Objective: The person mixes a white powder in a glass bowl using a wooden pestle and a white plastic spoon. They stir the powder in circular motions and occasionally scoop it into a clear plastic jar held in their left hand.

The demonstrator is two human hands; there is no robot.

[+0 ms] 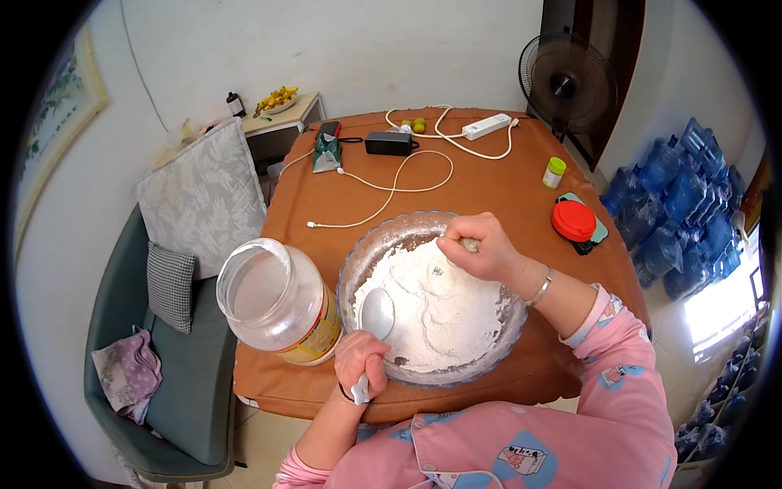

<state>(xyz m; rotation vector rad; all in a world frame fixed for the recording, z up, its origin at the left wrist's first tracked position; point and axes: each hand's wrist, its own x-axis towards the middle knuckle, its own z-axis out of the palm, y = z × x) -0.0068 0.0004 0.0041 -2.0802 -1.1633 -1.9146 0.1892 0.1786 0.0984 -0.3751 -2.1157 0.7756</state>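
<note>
A wide clear glass bowl (352,273) with a scalloped rim holds a heap of white flour (444,318). My left hand (361,363) is closed round the handle of a pale spoon (377,313), whose bowl end rests over the flour at the left side. Above the far right part of the flour, my right hand (482,248) is closed on a small greyish-beige lump, mostly hidden by the fingers. A small greyish piece (437,271) shows on the flour below it. Left of the bowl stands a large open clear jar (281,301) with a yellow and red label.
On the brown-covered table (309,204) lie a white cable, a black box (389,143), a green packet (327,153) and a white power strip (486,126). A red lid (574,220) and green-capped jar (554,172) sit at the right. A green sofa (191,407) stands left.
</note>
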